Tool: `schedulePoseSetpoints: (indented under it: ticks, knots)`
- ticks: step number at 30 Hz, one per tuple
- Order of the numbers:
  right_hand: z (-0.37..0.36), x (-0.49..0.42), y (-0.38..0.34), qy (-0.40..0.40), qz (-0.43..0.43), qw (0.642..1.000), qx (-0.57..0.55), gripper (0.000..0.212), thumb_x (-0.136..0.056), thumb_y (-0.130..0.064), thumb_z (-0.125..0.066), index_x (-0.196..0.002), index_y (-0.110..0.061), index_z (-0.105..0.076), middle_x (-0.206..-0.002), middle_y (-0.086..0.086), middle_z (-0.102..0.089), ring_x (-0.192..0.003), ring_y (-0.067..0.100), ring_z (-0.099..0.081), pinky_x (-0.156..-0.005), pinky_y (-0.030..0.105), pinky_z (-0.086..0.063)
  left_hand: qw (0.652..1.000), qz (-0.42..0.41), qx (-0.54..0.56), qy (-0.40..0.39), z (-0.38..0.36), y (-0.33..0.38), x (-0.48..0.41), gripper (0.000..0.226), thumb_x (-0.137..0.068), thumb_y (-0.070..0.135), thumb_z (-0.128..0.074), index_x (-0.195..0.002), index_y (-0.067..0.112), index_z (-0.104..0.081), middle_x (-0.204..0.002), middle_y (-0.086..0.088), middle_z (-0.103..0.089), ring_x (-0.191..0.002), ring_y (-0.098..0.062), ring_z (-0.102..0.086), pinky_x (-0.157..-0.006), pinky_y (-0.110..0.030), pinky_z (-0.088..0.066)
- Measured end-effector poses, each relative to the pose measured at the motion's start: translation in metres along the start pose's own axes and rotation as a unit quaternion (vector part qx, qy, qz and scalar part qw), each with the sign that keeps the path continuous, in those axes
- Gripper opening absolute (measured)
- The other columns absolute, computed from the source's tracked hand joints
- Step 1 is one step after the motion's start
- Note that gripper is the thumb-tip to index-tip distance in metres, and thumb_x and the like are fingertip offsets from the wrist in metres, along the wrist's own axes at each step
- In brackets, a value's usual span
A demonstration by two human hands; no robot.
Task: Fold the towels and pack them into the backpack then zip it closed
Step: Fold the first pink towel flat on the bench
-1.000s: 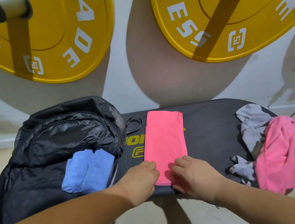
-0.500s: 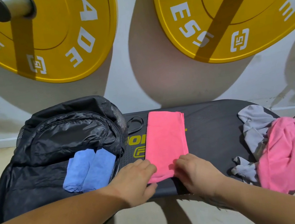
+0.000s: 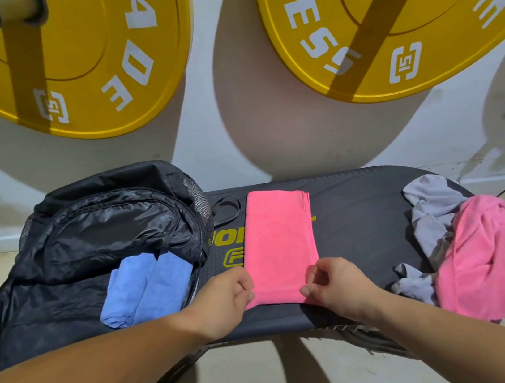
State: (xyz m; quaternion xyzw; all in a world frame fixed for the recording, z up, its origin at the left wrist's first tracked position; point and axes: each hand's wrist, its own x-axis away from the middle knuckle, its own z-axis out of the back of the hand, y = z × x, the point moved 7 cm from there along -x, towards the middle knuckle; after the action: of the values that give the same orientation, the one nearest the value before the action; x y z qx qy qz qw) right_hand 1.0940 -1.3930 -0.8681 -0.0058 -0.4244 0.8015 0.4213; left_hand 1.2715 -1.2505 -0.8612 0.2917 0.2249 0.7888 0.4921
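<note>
The folded pink towel [image 3: 280, 246] lies flat in a long strip in the middle of the black bench [image 3: 363, 224]. Its short ends are at 12 and 6 o'clock. The left hand [image 3: 224, 302] pinches the near corner at about 7 o'clock on the towel, with its fingers curled on the edge. The right hand [image 3: 336, 286] pinches the other near corner, at about 5 o'clock. Both hands grip this towel and nothing else.

At 9 o'clock from the towel lies the black backpack [image 3: 103, 225]. It is open, and a blue towel [image 3: 148, 287] sits inside it, folded up small. At 3 o'clock, well apart, a grey towel [image 3: 432, 208] and a loose pink towel [image 3: 481, 256] sit in a messy heap, not folded yet.

I think the towel is soft, light and floppy. It would sag if held by one corner, and its layers could slide apart. The two near corners look like the best place to hold, pinching all the layers together. Then the near end can go up toward 12 o'clock to make the strip half as long. It will not break, so a firm pinch is fine
</note>
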Motion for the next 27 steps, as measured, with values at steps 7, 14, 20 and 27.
schedulePoseSetpoints:
  ticks: [7, 14, 20, 27]
  knots:
    - [0.004, -0.002, -0.004, 0.045, 0.01, 0.994, 0.098, 0.029, -0.083, -0.034, -0.077, -0.071, -0.02, -0.054, -0.076, -0.007, -0.057, -0.072, 0.016, -0.055, -0.061, 0.032, -0.045, 0.992, -0.035, -0.106, 0.055, 0.005, 0.017, -0.005, 0.017, -0.09, 0.013, -0.065, -0.078, 0.016, -0.055, -0.082, 0.006, -0.051, -0.073, -0.007, -0.049, -0.07, -0.027, -0.051]
    - [-0.022, 0.02, -0.043, 0.089, 0.339, 0.845, 0.403, 0.033, -0.048, -0.02, -0.084, -0.073, -0.023, -0.062, -0.068, -0.005, -0.051, -0.057, 0.02, -0.054, -0.046, 0.028, -0.032, 0.887, -0.155, -0.428, -0.08, -0.024, 0.049, 0.011, 0.027, -0.085, -0.004, -0.047, -0.108, 0.007, -0.058, -0.114, -0.012, -0.049, -0.106, -0.032, -0.045, -0.077, -0.044, -0.042]
    - [-0.014, 0.026, -0.037, 0.096, 0.363, 0.841, 0.391, 0.019, -0.069, -0.034, -0.077, -0.075, -0.025, -0.061, -0.074, -0.006, -0.053, -0.063, 0.019, -0.054, -0.051, 0.032, -0.043, 0.919, -0.139, -0.364, -0.054, -0.019, 0.037, 0.011, 0.02, -0.099, 0.025, -0.046, -0.109, 0.014, -0.059, -0.113, -0.006, -0.049, -0.106, -0.027, -0.046, -0.082, -0.045, -0.049]
    - [-0.009, 0.018, -0.029, 0.078, 0.29, 0.891, 0.339, 0.02, -0.066, -0.024, -0.076, -0.079, -0.018, -0.062, -0.086, -0.003, -0.048, -0.074, 0.022, -0.052, -0.055, 0.032, -0.04, 0.962, -0.107, -0.249, -0.025, -0.011, 0.02, 0.0, 0.023, -0.1, 0.02, -0.044, -0.109, 0.02, -0.065, -0.101, -0.001, -0.053, -0.098, -0.022, -0.05, -0.084, -0.039, -0.05]
